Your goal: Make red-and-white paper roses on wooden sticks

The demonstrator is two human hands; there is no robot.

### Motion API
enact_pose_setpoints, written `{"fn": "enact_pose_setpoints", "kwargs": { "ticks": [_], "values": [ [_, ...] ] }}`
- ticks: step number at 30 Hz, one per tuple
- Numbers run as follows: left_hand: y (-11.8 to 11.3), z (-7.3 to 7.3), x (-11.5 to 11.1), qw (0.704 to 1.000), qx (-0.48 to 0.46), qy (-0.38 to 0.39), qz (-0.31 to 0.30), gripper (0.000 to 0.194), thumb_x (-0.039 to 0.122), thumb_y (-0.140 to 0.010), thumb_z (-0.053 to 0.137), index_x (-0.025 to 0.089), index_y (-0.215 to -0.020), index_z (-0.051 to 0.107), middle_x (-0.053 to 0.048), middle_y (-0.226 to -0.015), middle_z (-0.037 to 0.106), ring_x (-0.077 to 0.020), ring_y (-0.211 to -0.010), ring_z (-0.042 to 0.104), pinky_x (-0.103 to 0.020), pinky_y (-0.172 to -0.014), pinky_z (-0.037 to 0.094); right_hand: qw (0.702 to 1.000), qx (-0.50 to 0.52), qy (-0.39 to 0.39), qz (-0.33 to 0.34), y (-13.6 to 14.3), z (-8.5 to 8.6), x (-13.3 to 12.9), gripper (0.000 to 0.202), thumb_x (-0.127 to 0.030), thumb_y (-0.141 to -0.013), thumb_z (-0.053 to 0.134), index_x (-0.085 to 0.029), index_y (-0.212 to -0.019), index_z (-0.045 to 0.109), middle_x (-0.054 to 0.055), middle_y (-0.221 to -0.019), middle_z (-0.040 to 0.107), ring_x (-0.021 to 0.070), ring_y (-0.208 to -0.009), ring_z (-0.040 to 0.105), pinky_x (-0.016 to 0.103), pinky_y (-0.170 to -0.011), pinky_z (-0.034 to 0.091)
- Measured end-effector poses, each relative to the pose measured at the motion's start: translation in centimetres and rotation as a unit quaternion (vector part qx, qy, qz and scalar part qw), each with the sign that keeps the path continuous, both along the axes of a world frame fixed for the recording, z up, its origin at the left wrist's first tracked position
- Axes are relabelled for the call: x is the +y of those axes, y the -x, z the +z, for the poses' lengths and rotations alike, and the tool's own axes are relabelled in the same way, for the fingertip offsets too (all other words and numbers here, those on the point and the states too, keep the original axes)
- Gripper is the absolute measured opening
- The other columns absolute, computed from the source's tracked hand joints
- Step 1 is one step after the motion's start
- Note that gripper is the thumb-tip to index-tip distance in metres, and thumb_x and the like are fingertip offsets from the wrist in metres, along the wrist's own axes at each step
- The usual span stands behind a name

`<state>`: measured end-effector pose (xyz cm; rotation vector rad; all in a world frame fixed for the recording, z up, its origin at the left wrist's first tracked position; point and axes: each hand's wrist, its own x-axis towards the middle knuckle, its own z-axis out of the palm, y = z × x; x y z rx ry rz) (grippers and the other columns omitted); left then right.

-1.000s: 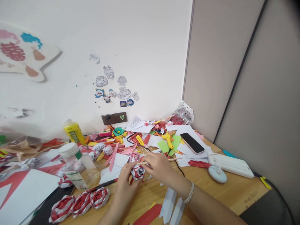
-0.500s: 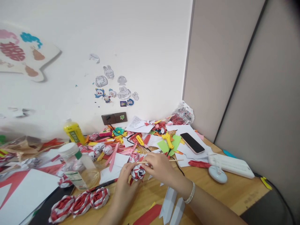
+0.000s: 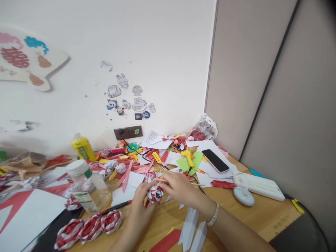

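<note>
My left hand (image 3: 141, 199) is closed around the left side of a red and white folded-paper flower (image 3: 155, 193), held just above the table. My right hand (image 3: 175, 185) pinches a thin wooden stick (image 3: 160, 180) whose near end lies at the flower's upper edge. The stick's other end comes out past the right hand. Whether the tip touches the paper I cannot tell. Three similar red and white paper flowers (image 3: 90, 228) lie in a row to the left. Folded white paper strips (image 3: 189, 227) and a red paper strip (image 3: 166, 240) lie below my right wrist.
A clear plastic jar (image 3: 88, 185) and a yellow drink bottle (image 3: 83, 147) stand at the left. Behind my hands are a yellow glue gun (image 3: 188, 157) with a cable, a phone (image 3: 215, 161) and heaped paper scraps. A white power strip (image 3: 258, 185) and a round white device (image 3: 244, 196) lie right.
The stick's end has drawn slightly rightward and up at the flower, and its tilt has changed. The flower has turned a little in my left hand.
</note>
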<state>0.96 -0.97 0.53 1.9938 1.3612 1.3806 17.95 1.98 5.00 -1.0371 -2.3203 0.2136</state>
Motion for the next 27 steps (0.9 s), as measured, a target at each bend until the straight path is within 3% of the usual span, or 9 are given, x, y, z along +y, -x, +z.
{"fn": "enact_pose_setpoints", "kwargs": {
  "ticks": [6, 14, 20, 27],
  "values": [
    [0.3, -0.5, 0.3, 1.000, -0.006, 0.014, 0.007, 0.037, 0.011, -0.065, 0.056, 0.023, -0.100, 0.059, -0.006, -0.098, 0.061, -0.0245, -0.095, 0.057, -0.038, -0.081, 0.047, 0.990, -0.094, -0.100, -0.013, 0.3, 0.0, -0.1, 0.015, -0.029, -0.089, 0.049, -0.017, -0.086, 0.057, 0.004, -0.083, 0.063, 0.0182, -0.074, 0.059, 0.026, -0.058, 0.038],
    [-0.1, 0.0, 0.0, 0.999, 0.021, 0.043, 0.000, 0.037, 0.009, -0.064, 0.054, 0.021, -0.099, 0.058, -0.007, -0.098, 0.059, -0.0253, -0.096, 0.054, -0.039, -0.082, 0.044, 0.990, -0.098, -0.102, 0.000, 0.3, -0.5, 0.3, 0.019, -0.028, -0.092, 0.045, -0.018, -0.083, 0.059, 0.002, -0.077, 0.064, 0.0163, -0.067, 0.059, 0.025, -0.056, 0.038],
    [-0.4, 0.1, -0.3, 0.996, 0.051, 0.060, -0.052, 0.046, 0.006, -0.064, 0.052, 0.023, -0.106, 0.057, -0.006, -0.099, 0.059, -0.0247, -0.096, 0.054, -0.039, -0.084, 0.043, 0.991, -0.100, -0.081, 0.040, 0.0, -0.9, 0.9, 0.013, -0.025, -0.090, 0.050, -0.016, -0.086, 0.059, 0.003, -0.081, 0.065, 0.0166, -0.074, 0.061, 0.024, -0.058, 0.037],
    [-0.2, -0.6, 0.1, 0.995, -0.029, 0.092, -0.012, 0.049, 0.007, -0.060, 0.055, 0.019, -0.108, 0.056, -0.006, -0.100, 0.061, -0.0251, -0.095, 0.057, -0.040, -0.084, 0.045, 0.989, -0.090, -0.109, 0.032, -0.2, -1.4, 1.3, 0.015, -0.030, -0.089, 0.051, -0.018, -0.084, 0.058, 0.001, -0.078, 0.064, 0.0155, -0.072, 0.059, 0.024, -0.059, 0.036]
  ]
}}
